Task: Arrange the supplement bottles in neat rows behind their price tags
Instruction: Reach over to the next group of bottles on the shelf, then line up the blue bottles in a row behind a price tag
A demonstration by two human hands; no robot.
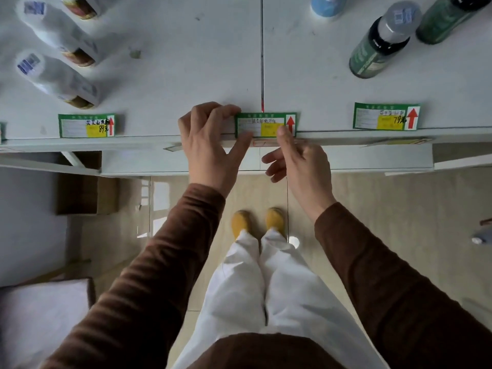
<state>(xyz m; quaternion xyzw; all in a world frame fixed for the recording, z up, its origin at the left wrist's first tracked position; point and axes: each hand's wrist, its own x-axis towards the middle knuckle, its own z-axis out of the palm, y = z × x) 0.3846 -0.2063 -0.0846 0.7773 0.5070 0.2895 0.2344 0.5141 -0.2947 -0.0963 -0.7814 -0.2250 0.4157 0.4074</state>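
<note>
A green-bordered price tag [266, 123] lies at the front edge of the white shelf [186, 62], across the seam between two panels. My left hand [210, 145] touches its left end with thumb and fingers. My right hand [298, 163] presses a fingertip on its lower right part. Two more price tags lie at the left [86, 125] and right [386, 116]. White bottles [57, 75] stand behind the left tag. Green bottles with grey caps [380, 43] stand behind the right tag. No bottle stands behind the middle tag.
A light blue bottle [327, 5] stands at the shelf's back. Below the shelf edge are a lower shelf [346, 158], a cardboard box [87, 195] on the tiled floor and a pale cushion [42, 315] at the lower left.
</note>
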